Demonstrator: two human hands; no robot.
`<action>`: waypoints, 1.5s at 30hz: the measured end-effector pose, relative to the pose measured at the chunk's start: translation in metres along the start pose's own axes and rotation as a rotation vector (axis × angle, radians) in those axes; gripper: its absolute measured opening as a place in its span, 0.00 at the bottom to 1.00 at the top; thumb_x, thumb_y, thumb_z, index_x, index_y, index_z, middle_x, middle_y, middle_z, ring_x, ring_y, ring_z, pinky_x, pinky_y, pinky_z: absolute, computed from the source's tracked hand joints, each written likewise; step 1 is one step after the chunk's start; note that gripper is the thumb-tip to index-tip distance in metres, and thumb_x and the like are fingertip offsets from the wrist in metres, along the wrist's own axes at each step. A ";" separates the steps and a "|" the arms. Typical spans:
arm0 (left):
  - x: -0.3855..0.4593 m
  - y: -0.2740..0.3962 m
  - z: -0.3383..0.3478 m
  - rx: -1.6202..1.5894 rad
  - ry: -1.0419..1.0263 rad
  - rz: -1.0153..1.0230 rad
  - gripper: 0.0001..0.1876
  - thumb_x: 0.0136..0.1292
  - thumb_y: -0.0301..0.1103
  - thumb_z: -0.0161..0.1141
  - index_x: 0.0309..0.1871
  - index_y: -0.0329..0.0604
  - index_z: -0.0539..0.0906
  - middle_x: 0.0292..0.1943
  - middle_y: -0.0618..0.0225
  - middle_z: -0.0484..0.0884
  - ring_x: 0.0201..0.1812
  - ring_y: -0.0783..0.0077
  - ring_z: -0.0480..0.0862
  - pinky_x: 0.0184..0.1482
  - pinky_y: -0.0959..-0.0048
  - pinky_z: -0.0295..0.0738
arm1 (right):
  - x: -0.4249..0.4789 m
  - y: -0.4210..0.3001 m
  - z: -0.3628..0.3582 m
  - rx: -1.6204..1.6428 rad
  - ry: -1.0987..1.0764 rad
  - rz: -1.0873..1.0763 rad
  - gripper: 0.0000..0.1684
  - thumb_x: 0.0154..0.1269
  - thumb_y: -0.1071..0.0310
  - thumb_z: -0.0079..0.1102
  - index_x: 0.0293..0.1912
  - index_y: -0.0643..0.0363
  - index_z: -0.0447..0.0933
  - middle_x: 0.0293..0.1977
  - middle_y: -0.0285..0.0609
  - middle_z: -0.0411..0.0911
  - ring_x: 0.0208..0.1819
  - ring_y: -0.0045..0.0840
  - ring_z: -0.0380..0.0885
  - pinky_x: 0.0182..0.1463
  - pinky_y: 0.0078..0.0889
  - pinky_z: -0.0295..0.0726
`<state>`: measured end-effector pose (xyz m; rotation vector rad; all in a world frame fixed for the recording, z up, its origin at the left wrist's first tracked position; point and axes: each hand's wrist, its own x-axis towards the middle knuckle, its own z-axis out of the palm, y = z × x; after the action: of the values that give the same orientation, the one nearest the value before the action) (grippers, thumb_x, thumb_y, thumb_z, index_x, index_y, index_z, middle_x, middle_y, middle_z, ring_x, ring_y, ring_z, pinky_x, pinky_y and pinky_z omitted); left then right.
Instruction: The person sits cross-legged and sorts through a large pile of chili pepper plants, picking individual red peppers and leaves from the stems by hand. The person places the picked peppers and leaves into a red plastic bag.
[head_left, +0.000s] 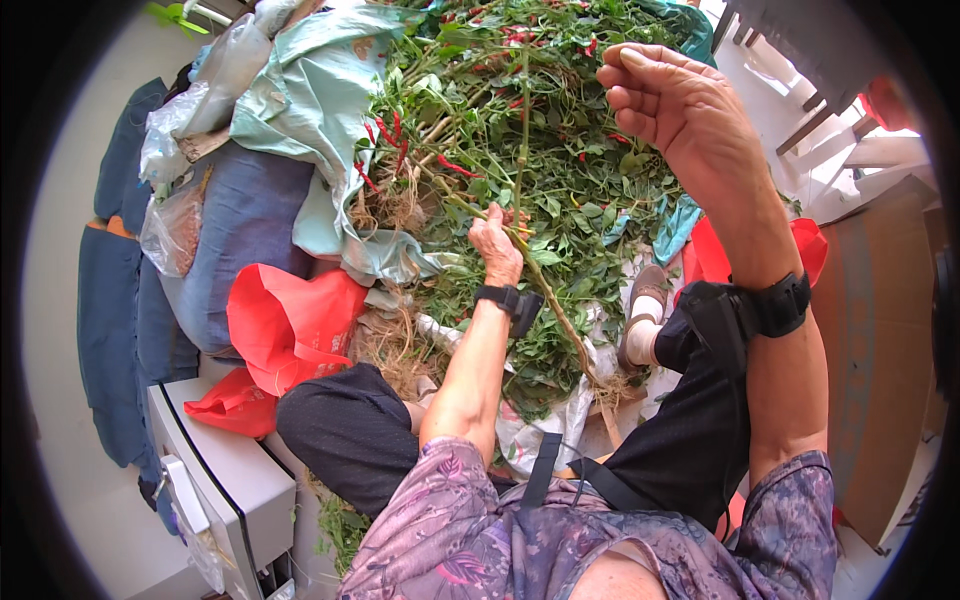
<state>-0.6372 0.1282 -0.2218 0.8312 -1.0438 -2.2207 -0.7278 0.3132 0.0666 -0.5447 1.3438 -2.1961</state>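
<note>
My left hand (496, 244) is closed around the stem of an uprooted chili pepper plant (555, 304), whose roots hang down near my right knee. Its thin branches reach up over a large heap of cut pepper plants (577, 169) with green leaves and red chilies. Raised above the right side of the heap, my right hand (667, 94) has its fingers curled towards the thumb; whether something small is between them cannot be told. Several red chilies (394, 135) and root clumps (394, 206) lie at the heap's left side.
A red fabric bag (292, 322) stands open by my left knee, above a grey-white cabinet (255, 480). Another red bag (705, 251) is behind my right forearm. Pale green cloth (315, 97) borders the heap on the left. A cardboard box (862, 352) stands at right.
</note>
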 end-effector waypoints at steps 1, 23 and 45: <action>-0.010 0.009 0.010 -0.006 -0.014 0.026 0.10 0.68 0.36 0.51 0.34 0.39 0.68 0.24 0.56 0.79 0.17 0.66 0.76 0.16 0.71 0.70 | 0.002 0.000 -0.002 0.017 0.006 -0.009 0.11 0.65 0.69 0.53 0.42 0.65 0.78 0.31 0.40 0.81 0.31 0.19 0.81 0.34 0.17 0.81; -0.140 0.128 0.094 0.080 -0.222 0.333 0.11 0.69 0.38 0.51 0.35 0.39 0.71 0.26 0.63 0.79 0.21 0.75 0.78 0.19 0.80 0.71 | -0.003 -0.001 0.016 -0.018 0.184 -0.158 0.08 0.61 0.68 0.56 0.36 0.64 0.76 0.27 0.40 0.79 0.25 0.18 0.78 0.26 0.18 0.77; -0.197 0.079 0.086 -0.070 -0.327 -0.025 0.11 0.68 0.38 0.52 0.36 0.38 0.71 0.29 0.58 0.80 0.27 0.65 0.80 0.26 0.71 0.74 | -0.003 0.011 0.019 -0.197 -0.053 -0.014 0.20 0.63 0.63 0.52 0.48 0.71 0.72 0.42 0.51 0.76 0.36 0.31 0.81 0.39 0.31 0.80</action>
<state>-0.5524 0.2604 -0.0552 0.4614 -1.0982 -2.4542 -0.7122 0.2971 0.0646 -0.6814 1.5416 -2.0578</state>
